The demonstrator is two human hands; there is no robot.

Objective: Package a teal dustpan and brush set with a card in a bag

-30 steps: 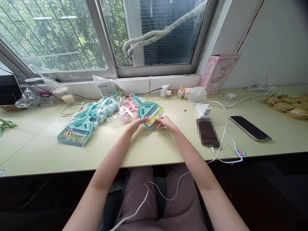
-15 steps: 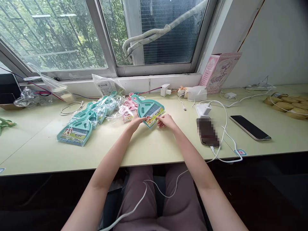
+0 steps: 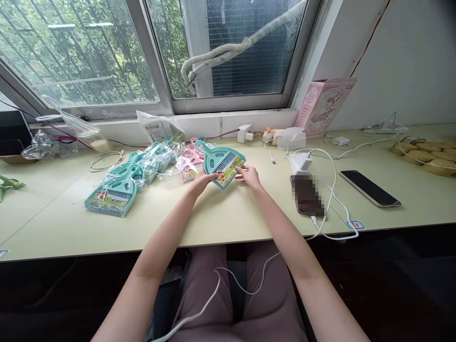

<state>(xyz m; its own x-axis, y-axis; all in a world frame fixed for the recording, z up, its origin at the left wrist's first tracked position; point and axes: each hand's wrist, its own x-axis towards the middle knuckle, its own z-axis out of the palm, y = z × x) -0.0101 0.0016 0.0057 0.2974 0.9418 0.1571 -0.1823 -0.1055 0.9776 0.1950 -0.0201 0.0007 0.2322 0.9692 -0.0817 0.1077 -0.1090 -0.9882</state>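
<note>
Over the tabletop, I hold a teal dustpan [image 3: 217, 154] tilted, with a small brush nested in it and a yellow printed label across its front. My left hand [image 3: 204, 181] grips its lower left side, thumb on the label. At the right edge, my right hand [image 3: 250, 177] has its thumb on the label's end and its other fingers curled beside and partly behind the edge. Behind my left hand lies a pink dustpan set [image 3: 190, 161] in clear plastic. Several wrapped teal dustpan sets [image 3: 113, 195] are piled to the left.
To the right are a blurred phone [image 3: 308, 195] on a white cable, a white charger [image 3: 301, 163] and a black-screened phone [image 3: 370, 188]. A pink box [image 3: 326, 107] stands by the window. Yellow-brown coils [image 3: 431, 156] lie far right. A loose cable [image 3: 194, 313] crosses my lap.
My right hand has shifted slightly up and right along the dustpan's edge, and its fingers have loosened from a tighter curl. The left hand keeps its hold; the dustpan has barely turned.
</note>
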